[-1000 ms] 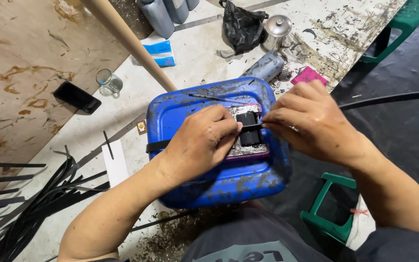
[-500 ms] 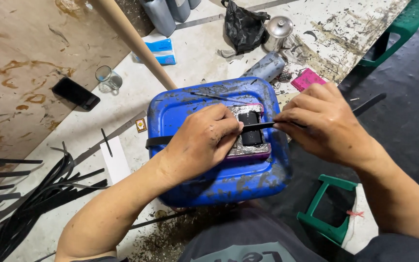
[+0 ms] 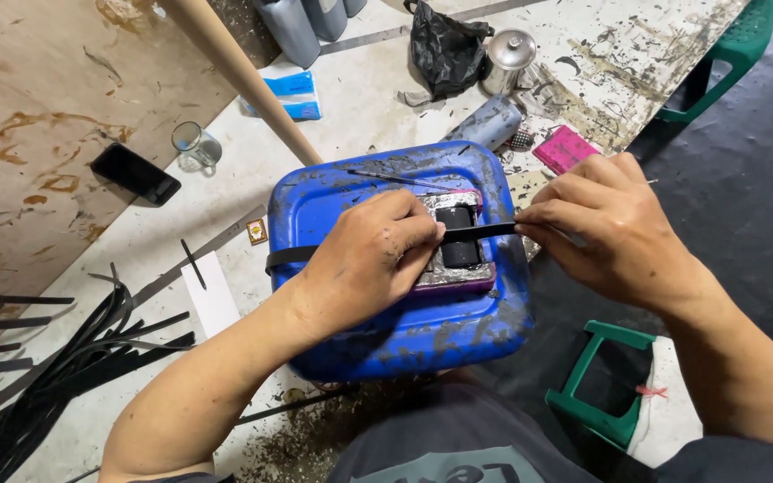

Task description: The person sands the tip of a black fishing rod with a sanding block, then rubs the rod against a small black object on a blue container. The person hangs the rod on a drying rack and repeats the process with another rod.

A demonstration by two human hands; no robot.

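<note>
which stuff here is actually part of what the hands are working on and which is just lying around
In use:
- left hand, pressing on the black strip
- right hand, pinching the strip's end
- black strip
- blue container under it
- block on top of it

Lying about:
- phone
- glass mug
- metal pot
- black bag
- pink pad
- heap of black strips

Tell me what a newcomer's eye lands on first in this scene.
The scuffed blue plastic container at centre grabs the eye, with a black strip stretched across its top. The left hand presses down on the strip over a small block, while the right hand pinches the strip's end at the container's right edge. At lower left a heap of loose black strips fans across the floor.
</note>
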